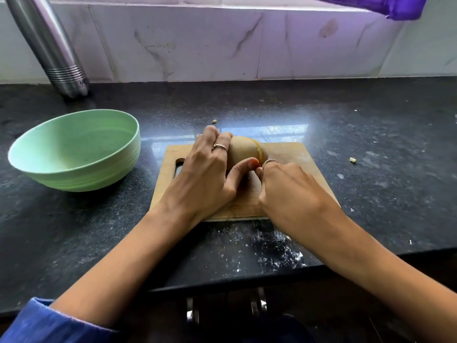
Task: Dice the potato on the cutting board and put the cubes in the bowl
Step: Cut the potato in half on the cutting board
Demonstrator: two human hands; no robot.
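A brown potato (pixel 241 151) lies on the wooden cutting board (pixel 296 157), with a pale yellow cut edge showing at its right end. My left hand (pixel 205 174) grips it from the left, fingers curled over its far side and thumb on its near side. My right hand (pixel 291 191) sits just right of the potato, knuckles up and fingers curled under. Whatever it holds is hidden beneath the hand, and no knife blade shows. The light green bowl (pixel 74 149) stands left of the board with nothing visible inside.
A steel bottle (pixel 49 45) stands at the back left against the tiled wall. Small food scraps lie on the dark counter (pixel 371 134) behind and right of the board. White crumbs are scattered near the counter's front edge. Purple cloth hangs at top right.
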